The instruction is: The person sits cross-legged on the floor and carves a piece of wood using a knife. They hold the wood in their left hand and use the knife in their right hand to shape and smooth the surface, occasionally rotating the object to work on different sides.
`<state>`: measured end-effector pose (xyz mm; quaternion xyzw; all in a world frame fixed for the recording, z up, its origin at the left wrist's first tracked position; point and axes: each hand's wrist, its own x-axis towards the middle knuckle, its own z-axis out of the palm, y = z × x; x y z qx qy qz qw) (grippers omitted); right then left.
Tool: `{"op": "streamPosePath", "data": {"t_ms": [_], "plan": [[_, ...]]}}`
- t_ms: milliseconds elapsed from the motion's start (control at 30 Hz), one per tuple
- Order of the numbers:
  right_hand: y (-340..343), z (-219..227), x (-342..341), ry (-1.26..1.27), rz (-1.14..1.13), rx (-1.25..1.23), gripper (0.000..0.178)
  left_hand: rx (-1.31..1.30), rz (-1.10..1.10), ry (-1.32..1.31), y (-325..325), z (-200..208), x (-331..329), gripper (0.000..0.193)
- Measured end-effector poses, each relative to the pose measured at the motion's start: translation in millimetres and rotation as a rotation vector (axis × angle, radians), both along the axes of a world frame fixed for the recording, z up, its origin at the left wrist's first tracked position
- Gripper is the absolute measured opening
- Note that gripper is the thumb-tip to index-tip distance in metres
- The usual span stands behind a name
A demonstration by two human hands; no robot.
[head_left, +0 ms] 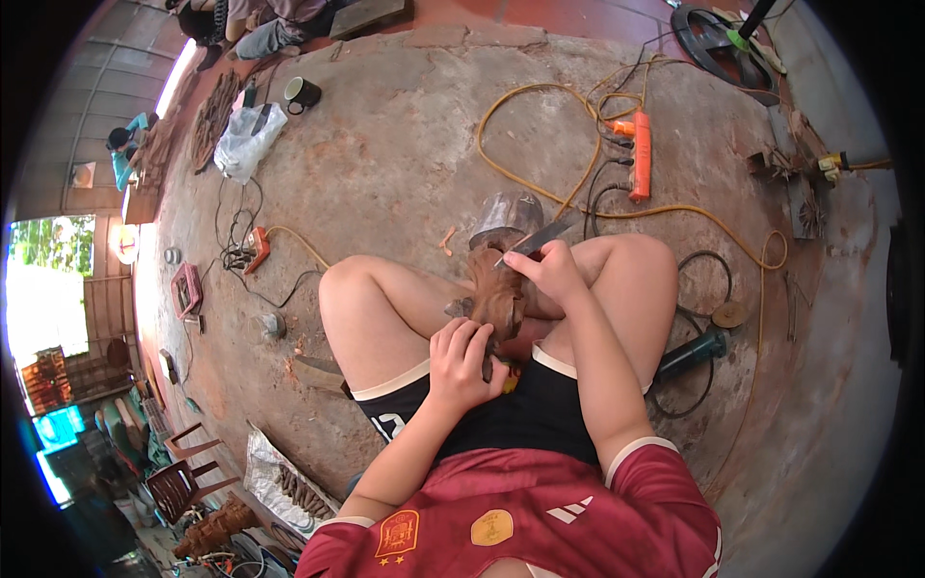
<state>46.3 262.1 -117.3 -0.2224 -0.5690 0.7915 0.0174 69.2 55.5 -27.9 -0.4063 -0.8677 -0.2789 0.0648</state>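
A brown wood carving (496, 294) stands between my bent legs, its upper end near a stump-like block (507, 214) on the floor. My left hand (461, 364) is curled around the carving's lower, darker end, close to my shorts. In my right hand (547, 273) a narrow, flat metal tool (544, 239) is pinched; one end lies near the carving's upper part, the other points away to the right. Whether it is a file or a blade I cannot tell. My palms and fingers hide parts of both things.
An orange power strip (640, 156) with plugs and a looping yellow cord lies ahead right. To the left are another orange socket box (255, 250), a plastic bag (249, 140) and a mug (302, 93). A dark green cylindrical tool (696, 353) sits beside my right knee. Other people sit at far left.
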Motion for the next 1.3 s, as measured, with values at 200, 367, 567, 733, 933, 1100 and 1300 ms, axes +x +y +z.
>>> {"op": "streamPosePath", "data": {"t_ms": [200, 367, 567, 733, 933, 1100, 1300], "plan": [[3, 9, 2, -0.049, 0.212, 0.111, 0.021, -0.001, -0.015, 0.002, -3, -6, 3, 0.046], [10, 24, 9, -0.044, 0.270, 0.141, 0.021, -0.006, -0.013, -0.003, 2, -4, 4, 0.047], [15, 6, 4, -0.110, 0.088, 0.263, 0.019, -0.015, -0.010, -0.006, 4, -5, 9, 0.047], [3, 20, 8, 0.009, 0.157, 0.150, 0.020, -0.009, -0.002, -0.008, 4, -3, 9, 0.047], [13, 1, -4, 0.012, -0.001, 0.400, 0.018, -0.017, 0.001, -0.010, 5, -3, 8, 0.047], [15, -1, -6, -0.019, 0.148, 0.508, 0.027, -0.017, -0.006, -0.009, 7, -3, 10, 0.047], [16, -6, -12, 0.052, 0.124, 0.490, 0.029, -0.005, -0.003, -0.009, 3, -6, 11, 0.047]]}}
